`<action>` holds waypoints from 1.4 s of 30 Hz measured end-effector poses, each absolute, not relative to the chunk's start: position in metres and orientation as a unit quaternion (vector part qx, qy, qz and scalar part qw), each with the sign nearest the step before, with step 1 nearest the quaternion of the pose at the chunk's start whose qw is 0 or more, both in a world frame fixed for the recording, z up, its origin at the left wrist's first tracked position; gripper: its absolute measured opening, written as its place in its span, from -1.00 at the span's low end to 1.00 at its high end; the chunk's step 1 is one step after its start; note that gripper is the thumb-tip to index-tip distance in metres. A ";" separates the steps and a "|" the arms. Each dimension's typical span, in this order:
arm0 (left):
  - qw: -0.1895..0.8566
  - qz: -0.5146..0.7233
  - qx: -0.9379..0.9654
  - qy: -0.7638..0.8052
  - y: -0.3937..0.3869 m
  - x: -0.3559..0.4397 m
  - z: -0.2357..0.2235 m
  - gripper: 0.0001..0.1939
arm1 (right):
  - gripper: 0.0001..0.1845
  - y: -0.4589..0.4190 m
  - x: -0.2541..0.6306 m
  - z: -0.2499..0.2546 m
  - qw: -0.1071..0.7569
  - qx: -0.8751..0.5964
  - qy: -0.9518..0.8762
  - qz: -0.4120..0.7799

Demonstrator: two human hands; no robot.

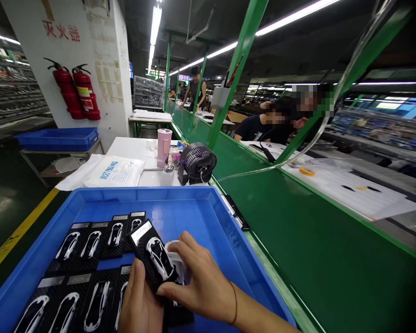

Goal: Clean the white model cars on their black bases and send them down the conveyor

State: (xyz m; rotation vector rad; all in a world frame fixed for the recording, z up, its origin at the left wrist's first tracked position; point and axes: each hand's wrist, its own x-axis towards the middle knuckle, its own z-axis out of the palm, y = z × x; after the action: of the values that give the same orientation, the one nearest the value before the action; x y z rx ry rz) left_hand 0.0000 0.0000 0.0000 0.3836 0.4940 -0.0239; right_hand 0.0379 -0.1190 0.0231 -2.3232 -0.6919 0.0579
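Above a blue plastic tray (152, 196), a black carbon-patterned card (151, 252) printed with a white car is held tilted by the left hand (138, 300), its fingers curled beneath the card. Fingers of the right hand (203, 282) are held together, clamped on the card's edge and a white plastic piece (175, 260). Similar cards (90, 245) are laid in rows within the tray, beside a green workbench (298, 240).

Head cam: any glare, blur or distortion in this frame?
Head view: wide-angle distortion bends the green bench and its posts; ceiling tube lights flare bright, with a sheen on the blue tray. The left hand, right hand and black card look fairly sharp; the far end of the room is softer, and the bottom right corner falls dark.
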 end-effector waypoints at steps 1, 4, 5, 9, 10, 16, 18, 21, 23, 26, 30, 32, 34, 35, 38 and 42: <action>0.950 -0.016 0.181 0.253 0.002 -0.001 0.002 -0.48 | -0.44 -0.123 0.038 0.023 0.366 -0.888 -0.277 0.017; 0.945 -0.067 0.180 0.266 0.009 -0.005 0.005 -0.44 | -0.73 -0.142 0.037 0.026 0.445 -0.852 -0.275 -0.030; 0.939 -0.085 0.195 0.270 0.011 -0.006 0.005 -0.43 | -0.77 -0.148 0.036 0.029 0.472 -0.839 -0.263 -0.060; 0.924 -0.108 0.239 0.277 0.010 -0.006 0.008 -0.43 | -0.71 -0.153 0.021 0.046 0.522 -0.801 -0.263 -0.131; 0.923 -0.106 0.236 0.286 0.007 -0.005 0.009 -0.46 | -0.69 -0.150 0.017 0.049 0.518 -0.796 -0.285 -0.130; 0.887 -0.073 0.240 0.388 0.000 -0.005 0.012 -0.46 | -0.69 -0.125 0.008 0.043 0.356 -0.866 -0.323 -0.135; 0.891 -0.067 0.251 0.371 0.002 -0.007 0.008 -0.48 | -0.66 -0.126 0.011 0.035 0.317 -0.882 -0.321 -0.140; 0.897 -0.049 0.286 0.333 0.004 -0.007 0.002 -0.47 | -0.62 -0.132 0.014 0.029 0.313 -0.885 -0.312 -0.146; 0.890 -0.032 0.319 0.324 0.004 -0.007 0.000 -0.46 | -0.61 -0.134 0.013 0.028 0.316 -0.885 -0.309 -0.147; 0.889 -0.029 0.331 0.315 0.004 -0.007 -0.002 -0.43 | -0.64 -0.133 0.011 0.031 0.309 -0.884 -0.318 -0.150; 0.899 -0.066 0.294 0.317 0.004 -0.007 0.000 -0.32 | -0.59 -0.133 0.011 0.031 0.326 -0.878 -0.321 -0.144; 0.904 -0.074 0.284 0.311 0.003 -0.007 0.001 -0.32 | -0.58 -0.135 0.012 0.031 0.335 -0.875 -0.321 -0.139; 0.902 -0.073 0.291 0.311 0.003 -0.007 0.002 -0.33 | -0.60 -0.135 0.012 0.033 0.332 -0.877 -0.323 -0.131; 0.898 -0.071 0.297 0.317 0.003 -0.007 0.003 -0.33 | -0.63 -0.136 0.013 0.035 0.324 -0.881 -0.322 -0.125; 0.888 -0.067 0.306 0.337 0.004 -0.007 0.003 -0.34 | -0.65 -0.137 0.014 0.038 0.311 -0.888 -0.320 -0.115; 0.890 -0.078 0.306 0.328 0.005 -0.004 0.006 -0.31 | -0.60 -0.139 0.015 0.038 0.343 -0.877 -0.316 -0.119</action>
State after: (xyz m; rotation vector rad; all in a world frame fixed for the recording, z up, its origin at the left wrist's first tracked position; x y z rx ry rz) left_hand -0.0041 0.0050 0.0062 0.6358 0.6816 -0.1626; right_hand 0.0151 -0.1395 0.0379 -2.2778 -0.8206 -0.3095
